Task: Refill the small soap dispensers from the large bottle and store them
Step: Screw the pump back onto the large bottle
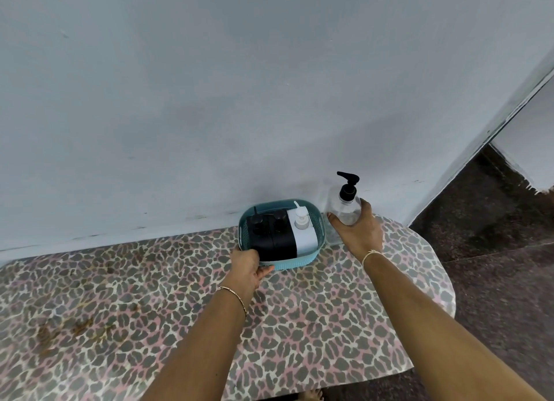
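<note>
A teal basket [302,261] stands on the table against the wall. Inside it sit two small black dispensers [272,239] and a small white dispenser [304,231], all upright with pumps on. My left hand [245,269] grips the basket's near left rim. To the right of the basket stands the large clear bottle [344,207] with a black pump, upright. My right hand [358,231] holds it around its lower body, thumb on the left side.
The table [180,310] has a leopard-print cover and rounded right end, with brown stains at the left. A pale wall [209,101] rises directly behind the basket and bottle. Dark stone floor [494,221] lies to the right.
</note>
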A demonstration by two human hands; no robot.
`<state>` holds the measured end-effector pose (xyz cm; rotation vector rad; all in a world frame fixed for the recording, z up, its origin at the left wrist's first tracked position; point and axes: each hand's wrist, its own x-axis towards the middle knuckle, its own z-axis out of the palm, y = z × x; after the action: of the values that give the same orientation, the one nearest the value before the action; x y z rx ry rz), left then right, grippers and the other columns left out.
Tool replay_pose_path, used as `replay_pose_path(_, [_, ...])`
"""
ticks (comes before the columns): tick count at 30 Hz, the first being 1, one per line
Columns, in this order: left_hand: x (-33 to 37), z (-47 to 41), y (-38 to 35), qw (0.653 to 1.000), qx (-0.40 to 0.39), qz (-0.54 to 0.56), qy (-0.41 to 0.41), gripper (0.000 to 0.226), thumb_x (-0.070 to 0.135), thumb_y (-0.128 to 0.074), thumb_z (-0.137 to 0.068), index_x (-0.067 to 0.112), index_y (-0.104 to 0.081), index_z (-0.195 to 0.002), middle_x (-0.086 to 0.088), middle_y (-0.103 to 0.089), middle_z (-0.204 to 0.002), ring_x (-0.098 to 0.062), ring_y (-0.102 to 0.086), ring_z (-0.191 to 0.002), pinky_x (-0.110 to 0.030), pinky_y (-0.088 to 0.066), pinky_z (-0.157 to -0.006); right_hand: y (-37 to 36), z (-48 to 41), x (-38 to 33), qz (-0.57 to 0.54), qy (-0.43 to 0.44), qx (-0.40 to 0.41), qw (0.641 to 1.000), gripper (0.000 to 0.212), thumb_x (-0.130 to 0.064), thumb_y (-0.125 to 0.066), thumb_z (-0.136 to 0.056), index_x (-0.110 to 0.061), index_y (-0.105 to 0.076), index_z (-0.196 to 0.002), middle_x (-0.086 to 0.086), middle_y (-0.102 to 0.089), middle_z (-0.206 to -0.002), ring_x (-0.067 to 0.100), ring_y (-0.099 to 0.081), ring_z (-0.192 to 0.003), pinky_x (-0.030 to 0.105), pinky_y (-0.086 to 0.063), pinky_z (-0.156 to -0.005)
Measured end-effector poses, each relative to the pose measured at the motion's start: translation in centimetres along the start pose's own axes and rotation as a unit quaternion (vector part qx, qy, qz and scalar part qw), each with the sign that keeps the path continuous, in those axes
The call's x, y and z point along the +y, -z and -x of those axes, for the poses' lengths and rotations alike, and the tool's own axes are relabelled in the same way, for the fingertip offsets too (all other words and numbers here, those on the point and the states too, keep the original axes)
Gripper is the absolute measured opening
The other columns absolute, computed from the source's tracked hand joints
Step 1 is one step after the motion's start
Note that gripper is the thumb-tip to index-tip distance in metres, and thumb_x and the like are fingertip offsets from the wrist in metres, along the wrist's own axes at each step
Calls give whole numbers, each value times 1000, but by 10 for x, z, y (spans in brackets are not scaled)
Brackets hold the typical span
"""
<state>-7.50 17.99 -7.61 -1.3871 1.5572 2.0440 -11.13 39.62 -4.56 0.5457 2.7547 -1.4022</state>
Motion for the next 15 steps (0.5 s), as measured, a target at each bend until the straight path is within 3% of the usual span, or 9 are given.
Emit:
replay_pose_path(4, [0,-1,2,1000,-8,-18,3,42,-12,-35,-92,3,-44,-130,-18,-55,-111,-32,-60,-85,-33,-57,-46,0,0,1,9,-1,-2,1000,78,-50,-72,-77,-22,-36,-140,6,-60,-124,29,-57,-111,37,-46,-88])
replay_pose_path(8, [1,1,7,998,-23,-48,14,41,-6,-39,-91,1,-42,-132,-19,-55,-115,-33,-60,-96,-34,-53,-62,2,0,1,23,-18,-25,999,84,-65,-69,-66,-24,-39,-132,2,-62,-117,29,-64,-93,39,-53,-83])
replay_pose_path(12, [6,6,13,997,-31,-65,-7,36,-1,-45,-92,1,-45,-128,-15,-52,-111,-24,-56,-83,-35,-50,-80,6,4,6,26,-25,-44,998,83,-56,-74,-71,-21,-37,-137,2,-59,-127,28,-59,-110,39,-49,-88])
replay_pose_path(15, [11,8,23,995,-36,-84,-28,36,1,-49,-91,1,-46,-127,-13,-55,-116,-25,-57,-96,-35,-52,-77,9,17,7,42,-38,-56,997,88,-52,-74,-73,-19,-31,-142,4,-54,-136,30,-55,-119,42,-46,-95])
